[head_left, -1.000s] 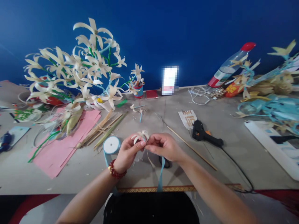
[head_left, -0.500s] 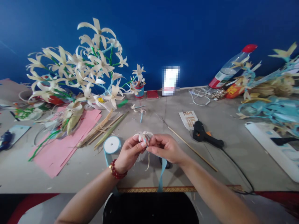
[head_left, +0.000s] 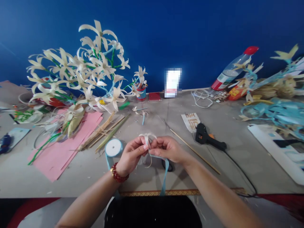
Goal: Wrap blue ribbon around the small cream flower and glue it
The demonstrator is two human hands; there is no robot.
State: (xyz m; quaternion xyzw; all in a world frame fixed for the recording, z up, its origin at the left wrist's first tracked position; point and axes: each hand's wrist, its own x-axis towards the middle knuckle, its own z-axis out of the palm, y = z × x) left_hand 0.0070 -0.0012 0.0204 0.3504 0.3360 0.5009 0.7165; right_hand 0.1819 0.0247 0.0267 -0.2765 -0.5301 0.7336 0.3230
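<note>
A small cream leaf flower (head_left: 147,137) is pinched between both hands over the grey table (head_left: 232,158). My left hand (head_left: 131,155), with a red bead bracelet at the wrist, grips it from the left. My right hand (head_left: 166,148) grips it from the right and also holds a light blue ribbon (head_left: 164,172) that hangs down toward the table's front edge. The ribbon's spool (head_left: 113,147) lies flat just left of my left hand. A thin pale strand dangles under the flower.
A big bouquet of cream flowers (head_left: 87,72) stands at the back left over pink paper (head_left: 64,148). Cut stalks (head_left: 108,130) lie near the spool. A black glue gun (head_left: 209,140) with cord, a long stick (head_left: 194,150) and a plastic bottle (head_left: 231,70) lie right.
The flower has turned a little between my fingers. The blue ribbon now runs sideways under my right hand. Both hands stay in nearly the same place.
</note>
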